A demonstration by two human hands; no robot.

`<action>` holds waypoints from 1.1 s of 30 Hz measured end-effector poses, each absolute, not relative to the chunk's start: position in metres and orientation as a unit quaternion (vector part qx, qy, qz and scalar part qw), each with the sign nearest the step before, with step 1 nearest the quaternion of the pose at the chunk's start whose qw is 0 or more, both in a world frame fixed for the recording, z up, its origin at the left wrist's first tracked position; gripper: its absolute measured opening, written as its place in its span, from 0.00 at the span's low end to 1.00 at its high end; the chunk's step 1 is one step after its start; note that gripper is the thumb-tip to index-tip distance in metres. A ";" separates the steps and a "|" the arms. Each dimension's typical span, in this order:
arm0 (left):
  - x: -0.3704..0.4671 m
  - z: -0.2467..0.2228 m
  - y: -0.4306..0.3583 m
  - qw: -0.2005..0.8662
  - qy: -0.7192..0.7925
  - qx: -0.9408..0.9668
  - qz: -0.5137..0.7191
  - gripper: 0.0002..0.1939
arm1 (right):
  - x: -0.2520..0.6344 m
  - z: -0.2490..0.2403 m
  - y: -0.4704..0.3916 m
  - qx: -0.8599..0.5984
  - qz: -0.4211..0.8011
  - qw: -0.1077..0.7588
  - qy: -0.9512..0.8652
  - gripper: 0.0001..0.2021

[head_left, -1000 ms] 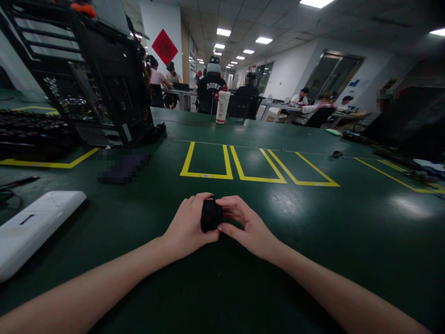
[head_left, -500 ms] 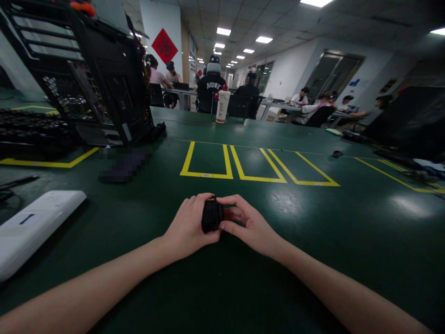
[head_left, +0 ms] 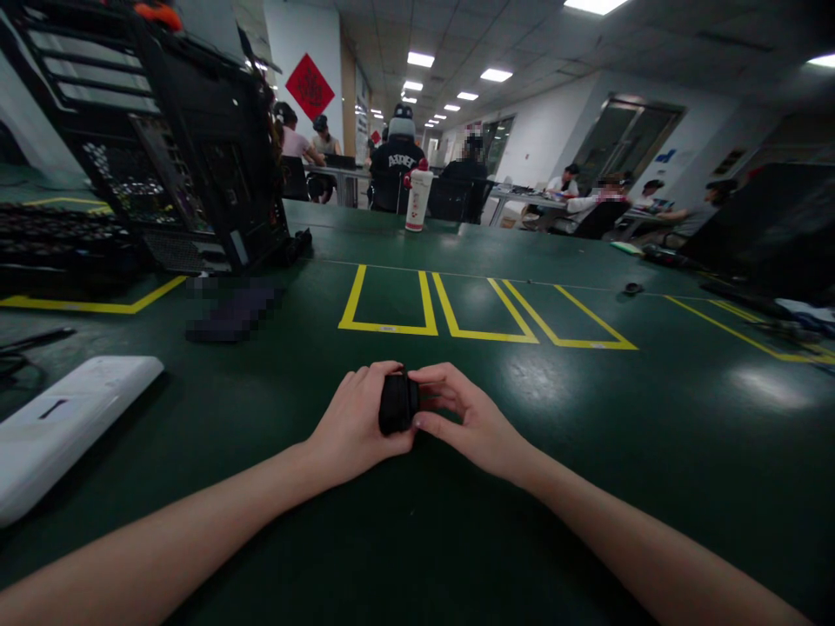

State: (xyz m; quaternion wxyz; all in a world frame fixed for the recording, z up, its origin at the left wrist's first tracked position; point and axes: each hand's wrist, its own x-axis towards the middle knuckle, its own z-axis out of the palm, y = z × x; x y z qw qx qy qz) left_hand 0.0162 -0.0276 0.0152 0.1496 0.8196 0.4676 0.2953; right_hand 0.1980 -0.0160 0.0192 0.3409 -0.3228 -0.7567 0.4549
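A small black cylinder-like piece [head_left: 395, 405] with a stepped rim, lens-like in look, lies between my two hands just above the dark green table [head_left: 417, 539]. My left hand [head_left: 352, 416] wraps round its left side, with the thumb below and the fingers over the top. From the right, my right hand [head_left: 476, 424] pinches the rim, thumb tip low and forefinger tip high, its other fingers curled behind. The far side of the piece is hidden by my fingers.
Yellow tape outlines [head_left: 388, 329] mark the table ahead. A black computer case [head_left: 215, 165] stands at left, near a white device [head_left: 71, 417] and a blurred dark object [head_left: 235, 310]. Farther back are a paper cup [head_left: 417, 202], a small black ring [head_left: 631, 288] and seated people.
Both hands keep the same hold on the black piece. The forefinger and curled fingers of my right hand have shifted very slightly at its rim.
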 end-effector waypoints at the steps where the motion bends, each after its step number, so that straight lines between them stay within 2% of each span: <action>1: 0.016 0.015 -0.028 0.150 0.469 0.819 0.296 0.28 | 0.198 0.019 -0.016 -0.315 0.458 0.347 -0.756 0.18; 6: 0.016 0.015 -0.027 0.150 0.468 0.818 0.299 0.27 | 0.194 0.017 -0.016 -0.330 0.468 0.369 -0.732 0.12; 11: 0.016 0.014 -0.027 0.160 0.463 0.818 0.301 0.27 | 0.194 0.020 -0.018 -0.346 0.449 0.350 -0.746 0.18; 15: 0.017 0.014 -0.027 0.152 0.471 0.816 0.299 0.28 | 0.197 0.019 -0.020 -0.308 0.422 0.364 -0.771 0.18; 21: 0.016 0.015 -0.026 0.152 0.470 0.817 0.296 0.27 | 0.192 0.015 -0.019 -0.329 0.444 0.381 -0.741 0.12; 26: 0.016 0.015 -0.026 0.155 0.464 0.820 0.297 0.27 | 0.194 0.015 -0.018 -0.343 0.449 0.347 -0.748 0.20; 30: 0.016 0.015 -0.027 0.158 0.470 0.817 0.294 0.28 | 0.196 0.017 -0.020 -0.304 0.436 0.365 -0.764 0.19; 33: 0.016 0.015 -0.027 0.160 0.475 0.814 0.292 0.28 | 0.194 0.017 -0.021 -0.313 0.444 0.382 -0.748 0.14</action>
